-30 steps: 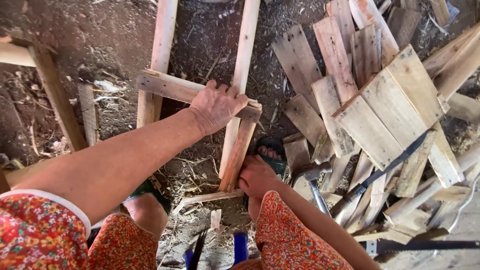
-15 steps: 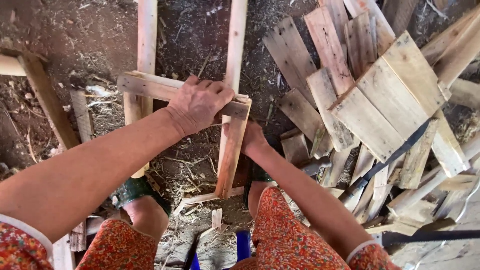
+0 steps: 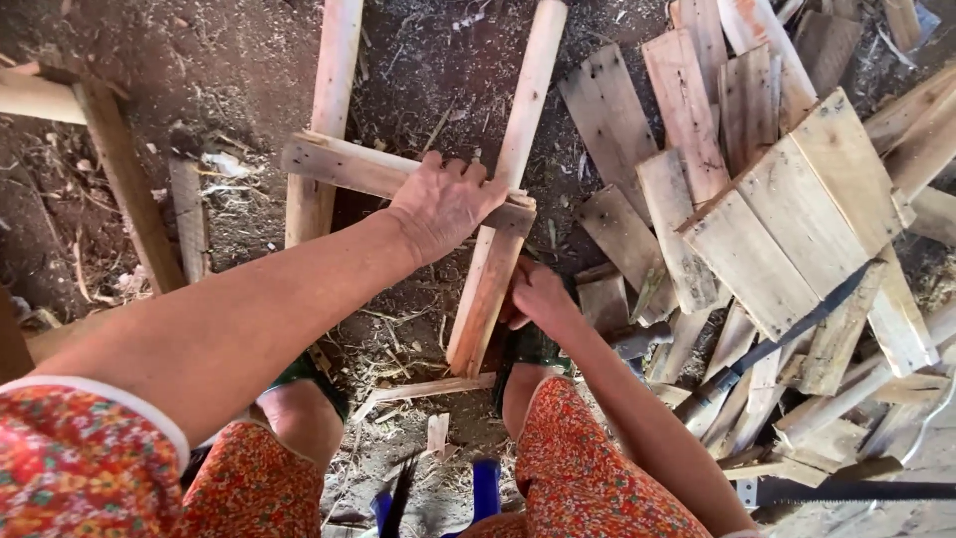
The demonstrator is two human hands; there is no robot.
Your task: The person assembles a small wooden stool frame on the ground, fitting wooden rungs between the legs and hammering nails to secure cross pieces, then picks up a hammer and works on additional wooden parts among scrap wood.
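Observation:
My left hand (image 3: 443,204) presses down on a short wooden cross slat (image 3: 349,167) that lies over two long parallel wooden rails, the left rail (image 3: 324,110) and the right rail (image 3: 503,209), on the dirt ground. My right hand (image 3: 538,297) is lower, against the right side of the right rail near its close end; its fingers are curled and what they hold is hidden. My knees in orange flowered cloth sit at the bottom of the view.
A heap of loose wooden boards (image 3: 767,229) lies to the right, with a long dark blade tool (image 3: 777,344) resting on it. Another wooden frame piece (image 3: 110,169) lies at left. Wood scraps (image 3: 428,389) and a blue object (image 3: 485,488) sit between my feet.
The view has shifted slightly. My right hand moved up from near my knee to the right rail's side. My left hand stayed on the cross slat.

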